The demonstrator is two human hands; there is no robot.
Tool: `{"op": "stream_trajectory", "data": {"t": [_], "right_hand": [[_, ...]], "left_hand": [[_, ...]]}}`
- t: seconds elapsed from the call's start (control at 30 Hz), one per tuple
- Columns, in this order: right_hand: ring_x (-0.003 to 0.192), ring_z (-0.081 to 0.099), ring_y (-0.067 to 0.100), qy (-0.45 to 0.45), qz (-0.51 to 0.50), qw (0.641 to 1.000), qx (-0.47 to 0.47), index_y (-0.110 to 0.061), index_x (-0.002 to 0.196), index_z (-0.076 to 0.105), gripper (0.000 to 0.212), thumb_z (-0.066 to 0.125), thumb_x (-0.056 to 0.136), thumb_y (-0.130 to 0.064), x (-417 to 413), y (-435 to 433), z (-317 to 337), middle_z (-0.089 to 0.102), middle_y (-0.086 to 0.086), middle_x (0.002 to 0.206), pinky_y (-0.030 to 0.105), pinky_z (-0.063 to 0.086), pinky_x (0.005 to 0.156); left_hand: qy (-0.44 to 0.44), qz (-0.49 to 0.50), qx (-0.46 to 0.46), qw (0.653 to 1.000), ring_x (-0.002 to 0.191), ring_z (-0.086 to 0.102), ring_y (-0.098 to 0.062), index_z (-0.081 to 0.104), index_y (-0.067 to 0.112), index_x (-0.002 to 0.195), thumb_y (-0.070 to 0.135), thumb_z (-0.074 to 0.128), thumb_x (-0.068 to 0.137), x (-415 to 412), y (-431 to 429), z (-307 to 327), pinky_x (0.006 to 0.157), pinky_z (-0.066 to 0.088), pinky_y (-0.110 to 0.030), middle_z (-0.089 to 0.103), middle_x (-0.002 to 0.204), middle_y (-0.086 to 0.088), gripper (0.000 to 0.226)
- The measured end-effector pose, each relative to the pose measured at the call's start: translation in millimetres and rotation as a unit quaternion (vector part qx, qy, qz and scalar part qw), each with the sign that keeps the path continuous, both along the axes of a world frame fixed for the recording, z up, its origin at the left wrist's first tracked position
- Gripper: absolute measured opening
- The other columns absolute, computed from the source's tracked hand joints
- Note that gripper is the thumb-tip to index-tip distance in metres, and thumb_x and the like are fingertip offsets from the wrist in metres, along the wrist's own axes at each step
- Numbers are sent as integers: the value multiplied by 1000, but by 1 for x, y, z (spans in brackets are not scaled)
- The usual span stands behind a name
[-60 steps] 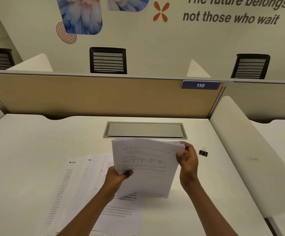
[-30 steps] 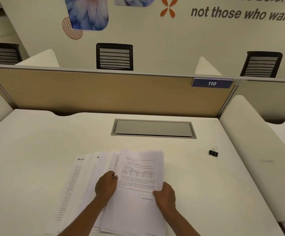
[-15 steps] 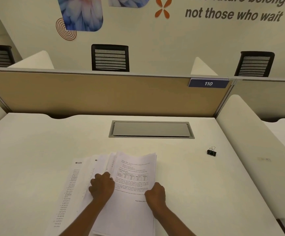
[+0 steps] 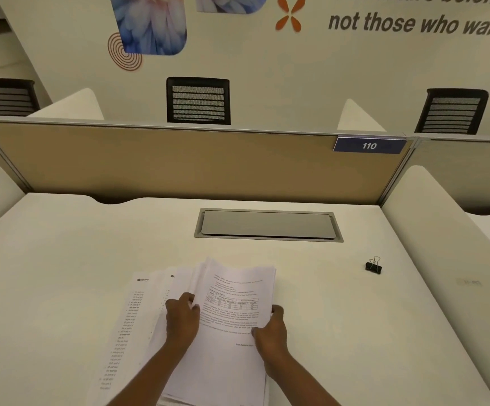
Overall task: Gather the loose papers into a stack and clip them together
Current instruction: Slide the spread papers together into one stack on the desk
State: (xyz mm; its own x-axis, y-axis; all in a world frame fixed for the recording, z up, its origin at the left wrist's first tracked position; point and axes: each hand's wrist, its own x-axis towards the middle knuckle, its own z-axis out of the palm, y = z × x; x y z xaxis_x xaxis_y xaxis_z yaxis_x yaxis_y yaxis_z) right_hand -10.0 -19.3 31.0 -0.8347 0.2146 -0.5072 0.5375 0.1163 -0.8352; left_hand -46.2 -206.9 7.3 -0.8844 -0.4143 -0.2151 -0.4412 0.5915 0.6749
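Note:
A stack of printed white papers (image 4: 232,291) lies on the white desk (image 4: 62,259) in front of me, its top sheet showing text and a small table. More loose sheets (image 4: 132,312) fan out to its left, partly under it. My left hand (image 4: 180,319) grips the stack's left edge with curled fingers. Along the right edge my right hand (image 4: 270,328) holds the papers, fingers curled round them. A small black binder clip (image 4: 373,266) stands alone on the desk, far to the right of both hands.
A grey metal cable hatch (image 4: 267,225) is set into the desk behind the papers. A tan partition (image 4: 179,162) with a blue "110" label closes the far side. White side dividers (image 4: 448,235) flank the desk. Black chairs stand beyond the partition.
Two seconds ago both hands held the stack upright above the desk. It now lies flat on the fanned sheets, with both hands at its side edges.

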Motion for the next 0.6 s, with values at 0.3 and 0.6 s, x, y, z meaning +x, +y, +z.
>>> {"op": "stream_trajectory", "data": {"t": [0.3,0.6], "right_hand": [[88,65,16,-6,15,1000,-4,-16,100,62,35,49,78,8,-2,-14,-7,69,4,104,27,58,71],[118,36,29,-70,83,974,200,-8,113,51,29,42,85,-1,-6,-34,1,41,11,126,33,44,87]], "left_hand": [[-32,84,106,990,116,55,-37,41,2,136,-5,75,73,3,-25,-3,95,47,-41,53,131,-24,71],[-56,100,88,990,91,56,-27,59,3,114,-5,77,69,2,-34,2,78,50,-34,62,115,-17,49]]}}
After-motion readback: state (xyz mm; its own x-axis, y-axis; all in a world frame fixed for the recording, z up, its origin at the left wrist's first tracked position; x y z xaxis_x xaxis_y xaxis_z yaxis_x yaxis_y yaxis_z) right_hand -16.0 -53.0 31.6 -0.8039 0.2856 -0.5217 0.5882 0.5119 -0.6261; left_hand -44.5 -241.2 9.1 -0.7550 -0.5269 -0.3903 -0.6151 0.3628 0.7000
